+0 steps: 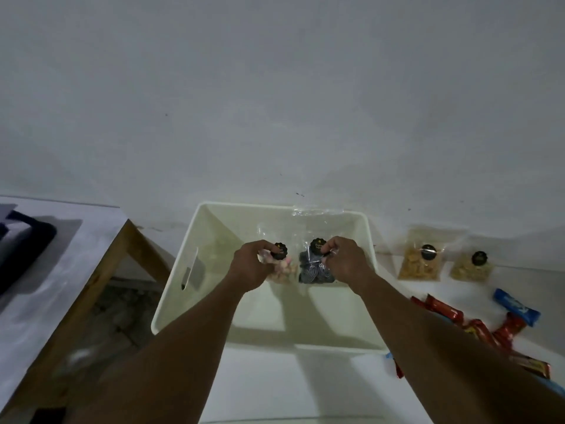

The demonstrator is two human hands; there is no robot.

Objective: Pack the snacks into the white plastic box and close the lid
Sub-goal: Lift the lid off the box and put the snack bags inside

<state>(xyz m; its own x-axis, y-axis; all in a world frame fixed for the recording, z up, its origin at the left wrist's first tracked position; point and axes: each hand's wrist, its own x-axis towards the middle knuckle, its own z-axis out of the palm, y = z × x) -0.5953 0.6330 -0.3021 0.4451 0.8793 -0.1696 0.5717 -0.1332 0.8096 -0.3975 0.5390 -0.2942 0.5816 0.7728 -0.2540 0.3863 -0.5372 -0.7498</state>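
The white plastic box [171, 289] stands open on the white table, against the wall. Both my hands reach down inside it. My left hand [252, 266] grips a clear bag of pale pink snacks [286, 270] by its top, near a black round sticker. My right hand [344, 261] grips a clear bag of dark round snacks [312, 272] the same way. The two bags hang side by side over the far part of the box. No lid is in view.
Two clear bags of yellow snacks [419, 258] [470, 266] lean on the wall right of the box. Red wrapped bars [443, 310] and a blue packet [516, 307] lie on the table at the right. A wooden-framed table [101, 267] with a dark object stands to the left.
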